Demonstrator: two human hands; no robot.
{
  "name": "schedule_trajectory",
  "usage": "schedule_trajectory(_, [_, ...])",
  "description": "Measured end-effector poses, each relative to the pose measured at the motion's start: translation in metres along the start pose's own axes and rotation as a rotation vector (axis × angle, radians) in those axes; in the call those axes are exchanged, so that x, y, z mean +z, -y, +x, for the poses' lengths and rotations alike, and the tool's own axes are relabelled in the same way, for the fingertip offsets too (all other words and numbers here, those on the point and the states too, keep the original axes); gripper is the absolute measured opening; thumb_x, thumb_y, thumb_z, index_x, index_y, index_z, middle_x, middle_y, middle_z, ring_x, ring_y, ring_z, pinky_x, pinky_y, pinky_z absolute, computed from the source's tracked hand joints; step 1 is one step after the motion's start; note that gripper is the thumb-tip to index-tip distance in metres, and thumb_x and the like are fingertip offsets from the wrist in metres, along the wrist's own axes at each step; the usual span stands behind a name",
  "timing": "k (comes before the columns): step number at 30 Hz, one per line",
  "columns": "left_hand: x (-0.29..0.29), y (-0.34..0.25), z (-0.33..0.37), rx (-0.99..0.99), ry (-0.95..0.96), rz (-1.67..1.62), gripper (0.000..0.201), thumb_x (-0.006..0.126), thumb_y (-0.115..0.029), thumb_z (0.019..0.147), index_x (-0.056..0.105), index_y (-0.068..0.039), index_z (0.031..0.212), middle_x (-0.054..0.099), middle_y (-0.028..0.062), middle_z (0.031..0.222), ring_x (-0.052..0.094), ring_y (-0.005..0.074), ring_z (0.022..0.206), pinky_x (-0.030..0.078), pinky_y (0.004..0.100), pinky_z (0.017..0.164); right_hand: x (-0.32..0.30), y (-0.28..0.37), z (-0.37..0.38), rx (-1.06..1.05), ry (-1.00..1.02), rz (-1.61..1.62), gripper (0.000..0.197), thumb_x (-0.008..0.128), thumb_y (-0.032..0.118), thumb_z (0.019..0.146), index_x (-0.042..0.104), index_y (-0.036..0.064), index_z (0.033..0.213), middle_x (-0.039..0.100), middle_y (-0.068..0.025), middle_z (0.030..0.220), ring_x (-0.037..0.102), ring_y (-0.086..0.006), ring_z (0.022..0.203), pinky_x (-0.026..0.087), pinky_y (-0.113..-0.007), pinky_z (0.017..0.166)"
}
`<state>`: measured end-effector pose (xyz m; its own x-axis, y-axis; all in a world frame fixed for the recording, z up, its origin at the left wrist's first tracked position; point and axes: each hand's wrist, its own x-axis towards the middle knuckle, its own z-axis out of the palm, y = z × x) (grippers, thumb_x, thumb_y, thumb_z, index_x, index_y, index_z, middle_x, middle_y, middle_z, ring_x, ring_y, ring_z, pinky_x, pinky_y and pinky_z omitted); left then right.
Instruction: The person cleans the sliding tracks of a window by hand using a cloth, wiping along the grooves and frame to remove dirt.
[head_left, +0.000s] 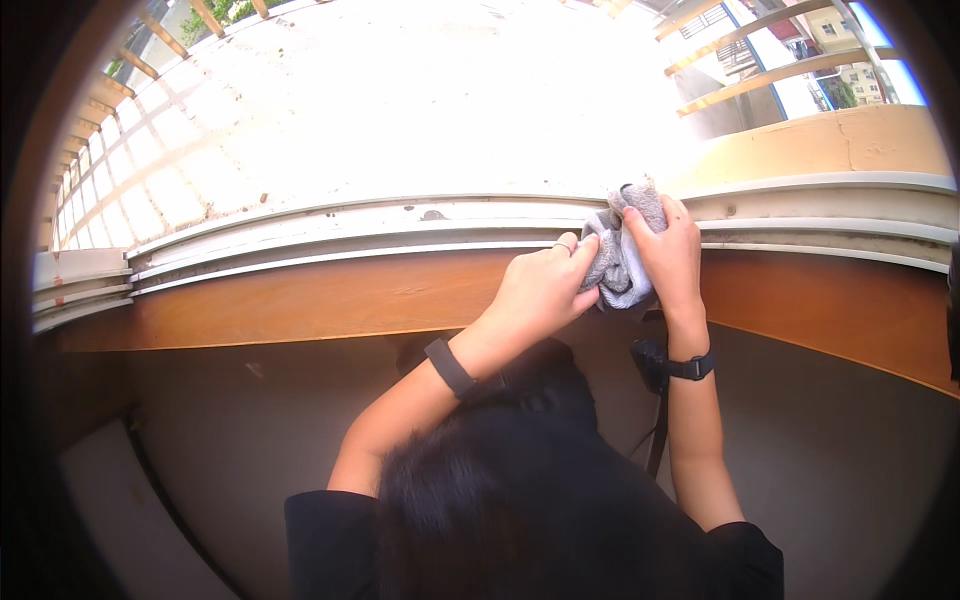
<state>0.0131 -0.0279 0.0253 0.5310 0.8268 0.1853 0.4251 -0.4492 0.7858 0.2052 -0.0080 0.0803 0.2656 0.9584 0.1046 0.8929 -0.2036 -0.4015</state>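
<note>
A crumpled grey cloth (625,265) is bunched between my two hands, over the white window track (400,228). My left hand (540,285) grips its left side, with the thumb and fingers closed on the fabric. On the upper right, my right hand (668,255) is wrapped round the cloth, its thumb pressing on the grey folds. The lower folds look paler and hang over the wooden sill (330,300). Whether the cloth touches the track underneath is hidden by the folds and my hands.
The track's raised rails run left to right, with dark specks in the grooves. Beyond lies a brightly lit, overexposed ledge (400,130) with railing bars (760,80) around it. Below the sill is a grey wall (240,420). A dark cord (657,440) hangs near my right forearm.
</note>
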Motion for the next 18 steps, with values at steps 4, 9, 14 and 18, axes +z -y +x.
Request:
schedule_trajectory(4, [-0.008, 0.02, -0.023, -0.109, 0.024, 0.137, 0.062, 0.078, -0.023, 0.076, 0.057, -0.008, 0.133, 0.061, 0.0136, 0.1, 0.067, 0.0304, 0.081, 0.056, 0.0407, 0.068, 0.051, 0.037, -0.018, -0.181, 0.102, -0.275, 0.033, 0.072, 0.03, 0.087, 0.07, -0.0017, 0.096, 0.066, -0.0186, 0.099, 0.062, -0.0384, 0.098, 0.052, -0.047, 0.084])
schedule_trajectory(9, [-0.05, 0.04, -0.064, -0.308, -0.146, 0.224, 0.057, 0.078, -0.02, 0.073, 0.063, -0.009, 0.127, 0.062, 0.0093, 0.102, 0.068, 0.0293, 0.081, 0.055, 0.0401, 0.067, 0.092, 0.101, -0.011, -0.391, 0.265, -0.08, 0.028, 0.067, 0.027, 0.088, 0.067, -0.001, 0.089, 0.066, -0.0176, 0.093, 0.062, -0.0361, 0.092, 0.051, -0.045, 0.084])
schedule_trajectory(14, [-0.099, 0.072, -0.119, -0.48, -0.391, 0.398, 0.056, 0.073, -0.01, 0.073, 0.064, -0.01, 0.128, 0.062, 0.0093, 0.102, 0.066, 0.0322, 0.08, 0.054, 0.041, 0.068, 0.144, 0.176, -0.026, -0.652, 0.373, 0.28, 0.025, 0.064, 0.022, 0.086, 0.061, -0.002, 0.091, 0.064, -0.0194, 0.089, 0.062, -0.0355, 0.09, 0.05, -0.045, 0.081])
schedule_trajectory(18, [-0.117, 0.08, -0.133, -0.582, -0.44, 0.472, 0.052, 0.071, -0.009, 0.073, 0.065, -0.008, 0.125, 0.063, 0.0097, 0.101, 0.066, 0.0335, 0.082, 0.054, 0.0417, 0.069, 0.155, 0.208, -0.018, -0.732, 0.398, 0.372, 0.025, 0.061, 0.023, 0.088, 0.064, -0.0015, 0.088, 0.066, -0.0209, 0.084, 0.065, -0.0384, 0.083, 0.052, -0.045, 0.08])
